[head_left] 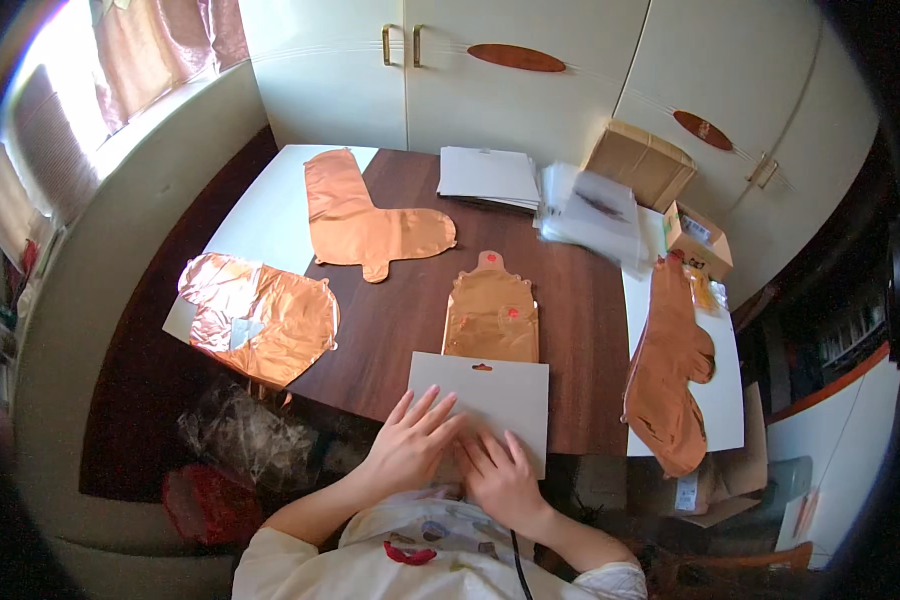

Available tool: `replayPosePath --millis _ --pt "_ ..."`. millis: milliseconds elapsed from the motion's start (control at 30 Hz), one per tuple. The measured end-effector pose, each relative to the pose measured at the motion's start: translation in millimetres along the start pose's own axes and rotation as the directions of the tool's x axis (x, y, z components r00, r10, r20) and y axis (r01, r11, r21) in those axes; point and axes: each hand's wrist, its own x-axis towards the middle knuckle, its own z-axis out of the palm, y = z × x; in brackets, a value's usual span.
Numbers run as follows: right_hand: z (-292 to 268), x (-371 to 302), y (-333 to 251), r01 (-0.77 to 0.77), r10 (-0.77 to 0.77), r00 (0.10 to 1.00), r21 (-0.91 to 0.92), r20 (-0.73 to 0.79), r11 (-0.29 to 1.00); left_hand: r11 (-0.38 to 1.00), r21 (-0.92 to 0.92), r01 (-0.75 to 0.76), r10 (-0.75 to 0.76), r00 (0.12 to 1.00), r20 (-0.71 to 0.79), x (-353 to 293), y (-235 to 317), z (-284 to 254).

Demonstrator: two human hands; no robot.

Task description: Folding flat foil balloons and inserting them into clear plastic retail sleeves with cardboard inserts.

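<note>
A white card with a hanging slot lies at the table's near edge. My left hand rests on its left part with the fingers stretched out. On the card's lower middle, my right hand lies with its fingers spread, their tips close to those of the left. A folded copper-coloured foil balloon with two red dots sticks out from beyond the card's far edge; whether it runs on beneath the card cannot be seen.
More copper foil balloons lie flat at the far left, near left and right. Behind are a stack of white cards, clear plastic sleeves and cardboard boxes. Crumpled clear plastic sits below the left edge.
</note>
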Motion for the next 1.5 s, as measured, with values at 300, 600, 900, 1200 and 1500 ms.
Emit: replayPosePath --millis 300,600,900,1200,1500 --pt "-10.2 71.7 140.5 -0.122 0.175 0.976 0.346 -0.127 0.930 0.997 0.078 -0.011 0.017 0.996 -0.082 12.7 3.5 23.9" --pt "44.0 99.6 201.6 -0.197 0.236 0.969 0.345 -0.074 0.918 0.992 0.114 0.051 -0.044 0.997 -0.067 35.6 15.5 33.5" --pt "45.1 103.8 201.8 -0.180 0.223 0.972 0.363 -0.080 0.914 0.993 0.087 0.076 -0.069 0.995 -0.077 56.9 12.5 32.2" --pt "44.6 105.3 201.5 -0.209 0.248 0.966 0.354 -0.069 0.912 0.991 0.107 0.077 -0.068 0.995 -0.078 76.3 12.7 36.9" --pt "55.9 116.8 216.2 -0.295 0.447 0.891 0.639 -0.085 0.710 0.984 0.160 0.082 -0.078 0.996 -0.031 79.2 11.9 40.1"
